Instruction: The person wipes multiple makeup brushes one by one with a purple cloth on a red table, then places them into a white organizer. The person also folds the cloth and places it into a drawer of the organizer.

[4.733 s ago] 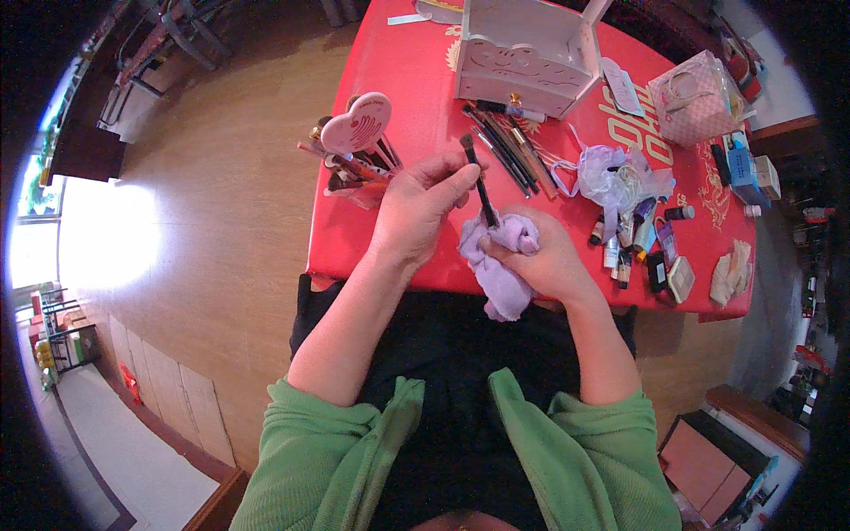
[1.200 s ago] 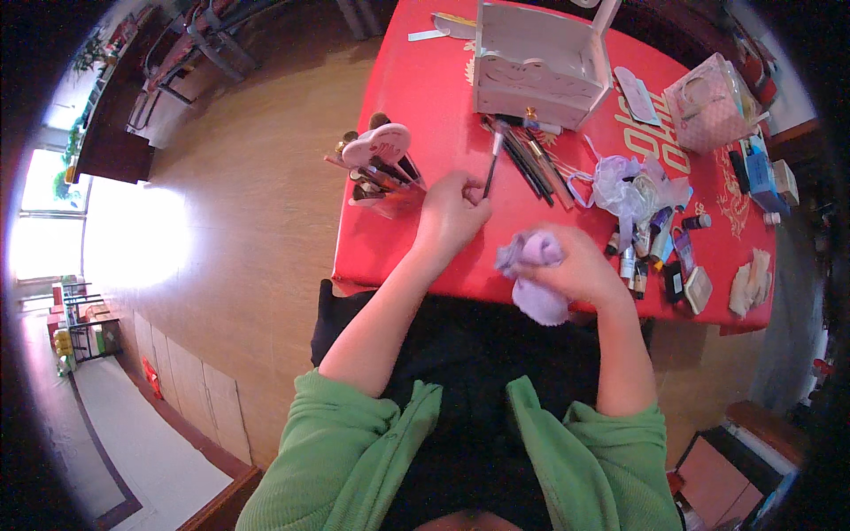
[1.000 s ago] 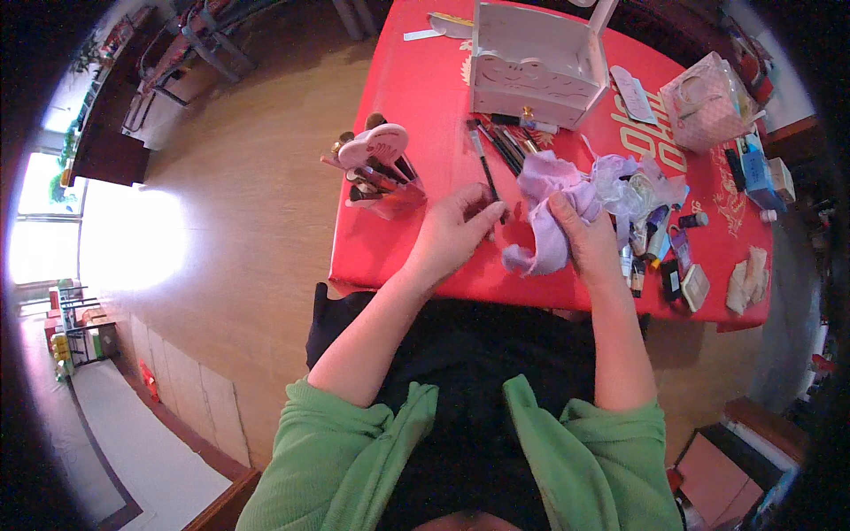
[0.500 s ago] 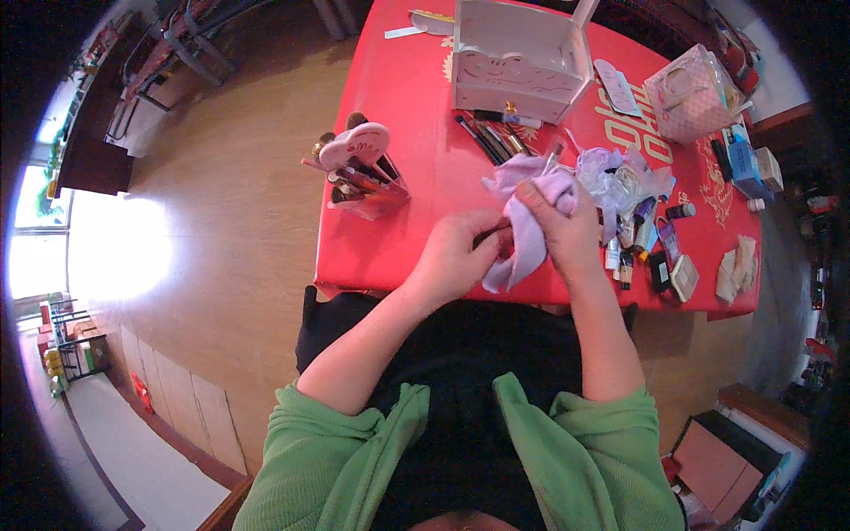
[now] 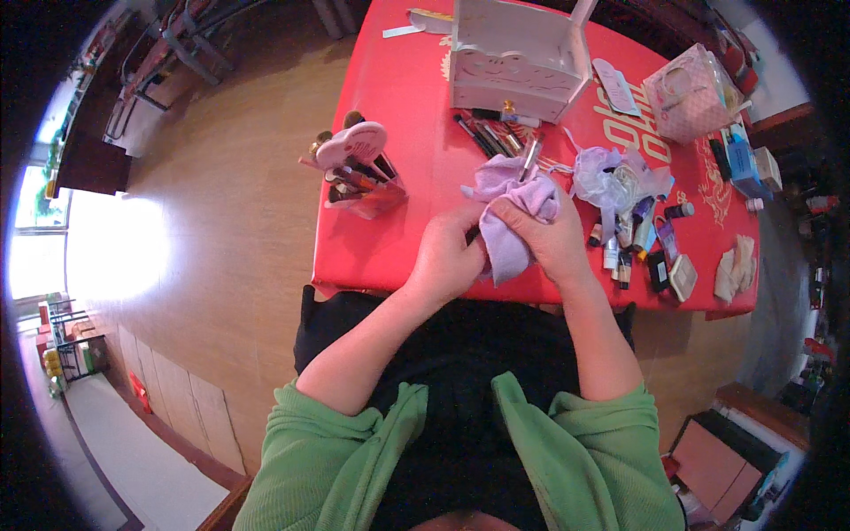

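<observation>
A lilac cloth (image 5: 506,243) is bunched up in my right hand (image 5: 551,237), whose thumb presses across its top. From the upper folds sticks the end of a slim, shiny tube (image 5: 531,159); its lower part is hidden in the cloth. My left hand (image 5: 450,252) is closed against the left side of the cloth. A bit of something dark shows at its fingertips, and I cannot tell whether it belongs to the same tube. Just beyond the cloth lie several dark cosmetic pencils (image 5: 485,134) in a loose row.
A clear holder of makeup brushes (image 5: 365,196) stands at the left. Behind sits a white shelf box (image 5: 513,75). To the right are a sheer lilac pouch (image 5: 611,177), several cosmetic tubes (image 5: 613,254), a compact (image 5: 683,277), a pink checked bag (image 5: 691,93) and a beige cloth (image 5: 735,268) on the red tablecloth (image 5: 390,80).
Both hands have shifted slightly left with the cloth. The cloth is gathered differently, and more of the shiny tube stands out above it.
</observation>
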The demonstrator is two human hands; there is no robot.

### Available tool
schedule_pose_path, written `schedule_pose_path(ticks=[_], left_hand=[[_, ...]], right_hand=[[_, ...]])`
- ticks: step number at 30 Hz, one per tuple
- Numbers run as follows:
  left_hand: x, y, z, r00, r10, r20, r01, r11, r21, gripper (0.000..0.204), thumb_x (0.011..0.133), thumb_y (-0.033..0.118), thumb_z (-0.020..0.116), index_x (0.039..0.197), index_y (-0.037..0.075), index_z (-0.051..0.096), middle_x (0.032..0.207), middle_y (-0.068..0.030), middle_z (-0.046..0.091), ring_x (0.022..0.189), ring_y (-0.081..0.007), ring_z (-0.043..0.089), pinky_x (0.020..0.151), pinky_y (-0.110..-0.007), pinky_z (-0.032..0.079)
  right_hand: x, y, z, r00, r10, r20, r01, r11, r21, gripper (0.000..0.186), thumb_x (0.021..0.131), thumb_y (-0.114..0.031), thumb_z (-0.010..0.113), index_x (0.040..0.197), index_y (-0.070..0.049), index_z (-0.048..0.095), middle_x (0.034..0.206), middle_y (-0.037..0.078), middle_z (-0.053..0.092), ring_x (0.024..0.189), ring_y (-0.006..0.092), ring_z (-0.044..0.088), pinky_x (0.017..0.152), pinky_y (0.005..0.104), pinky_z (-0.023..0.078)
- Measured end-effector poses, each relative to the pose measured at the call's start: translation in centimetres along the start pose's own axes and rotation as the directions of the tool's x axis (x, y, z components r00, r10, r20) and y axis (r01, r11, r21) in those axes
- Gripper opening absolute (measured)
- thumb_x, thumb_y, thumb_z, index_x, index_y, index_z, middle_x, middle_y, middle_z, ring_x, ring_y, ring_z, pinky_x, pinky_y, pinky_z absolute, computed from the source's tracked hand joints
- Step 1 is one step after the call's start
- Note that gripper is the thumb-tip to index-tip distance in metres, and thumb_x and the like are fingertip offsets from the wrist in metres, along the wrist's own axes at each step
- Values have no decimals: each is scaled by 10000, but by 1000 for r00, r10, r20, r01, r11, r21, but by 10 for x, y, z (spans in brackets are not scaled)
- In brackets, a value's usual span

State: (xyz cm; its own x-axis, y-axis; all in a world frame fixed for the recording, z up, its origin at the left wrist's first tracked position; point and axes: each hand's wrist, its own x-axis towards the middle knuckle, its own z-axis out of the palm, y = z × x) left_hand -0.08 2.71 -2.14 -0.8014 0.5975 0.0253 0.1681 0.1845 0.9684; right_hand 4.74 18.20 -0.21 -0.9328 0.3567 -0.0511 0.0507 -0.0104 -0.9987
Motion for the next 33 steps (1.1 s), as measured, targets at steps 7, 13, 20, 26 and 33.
schedule_pose_path(ticks=[7, 13, 20, 26, 33], left_hand=[[0, 6, -3, 980, -51, 194, 67, 995, -75, 160, 910, 65, 582, 1012, -26, 665, 826, -173, 659, 759, -239, 662, 715, -363, 518], [-1, 14, -10, 928, -168, 332, 209, 973, -93, 206, 983, 172, 590, 1013, -11, 680, 827, -8, 651, 736, -86, 583, 670, -258, 492], [6, 9, -16, 928, -315, 197, 368, 856, -364, 226, 994, 201, 594, 1057, 1, 678, 834, 11, 664, 759, -71, 592, 682, -242, 489], [4, -4, -10, 994, -24, 109, 36, 994, -102, 219, 955, 151, 608, 1077, -16, 680, 932, -49, 713, 883, -114, 635, 790, -298, 515], [2, 4, -10, 977, -45, 207, 60, 996, -66, 185, 922, 94, 606, 1043, -30, 671, 815, -165, 667, 757, -195, 645, 722, -353, 514]], right_hand=[[7, -3, -19, 991, -8, -132, 6, 1000, -14, 393, 814, -259, 837, 1091, -25, 686, 1009, 65, 715, 910, 157, 661, 829, 301, 521], [24, 0, -49, 942, 116, -314, -22, 957, 288, 457, 881, -240, 784, 1245, -29, 606, 1106, 98, 680, 944, 183, 673, 804, 317, 564], [6, 2, -27, 961, 264, -87, -197, 867, 457, 576, 901, -457, 725, 1271, -46, 565, 1155, 76, 648, 992, 192, 651, 874, 368, 550], [-10, 6, 2, 996, 50, 70, -54, 997, 63, 463, 837, -244, 818, 1180, -17, 608, 1038, 62, 674, 945, 124, 628, 823, 308, 524], [3, -6, -14, 993, 9, -115, -5, 999, 37, 366, 859, -243, 801, 1116, -29, 653, 997, 62, 696, 870, 126, 651, 774, 284, 529]])
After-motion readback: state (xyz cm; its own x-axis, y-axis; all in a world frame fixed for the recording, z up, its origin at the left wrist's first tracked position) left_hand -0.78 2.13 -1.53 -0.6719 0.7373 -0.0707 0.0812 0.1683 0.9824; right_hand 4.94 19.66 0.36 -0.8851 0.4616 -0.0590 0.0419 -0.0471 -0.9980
